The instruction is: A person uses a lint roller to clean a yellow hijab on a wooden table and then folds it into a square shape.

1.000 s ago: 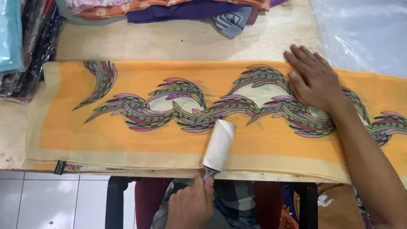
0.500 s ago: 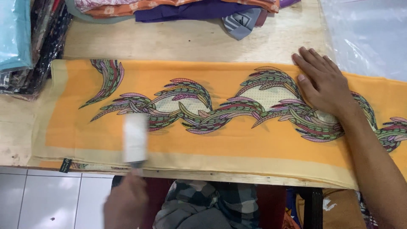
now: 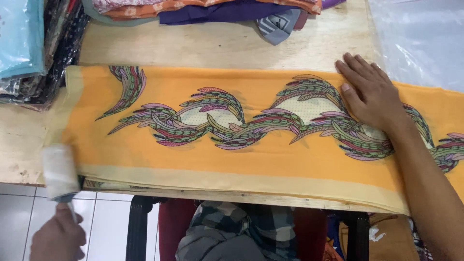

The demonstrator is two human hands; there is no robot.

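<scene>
Lint roller (image 3: 59, 171) now off the leaf pattern and at the left end of the orange cloth (image 3: 270, 159), half over its pale edge, blurred. Left hand (image 3: 58, 239) closed around the handle, below that end. Right hand (image 3: 369, 94) unmoved, fingers spread flat on the cloth's right part. Whole length apparently swept.

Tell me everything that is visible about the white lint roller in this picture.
The white cylindrical lint roller looks motion-blurred. Its pale drum stands roughly upright in the view, on a thin handle gripped from below by the left hand. It sits at the left end of the folded orange printed cloth, over the cream border and the wooden table edge. Whether it presses the cloth is unclear.
</scene>
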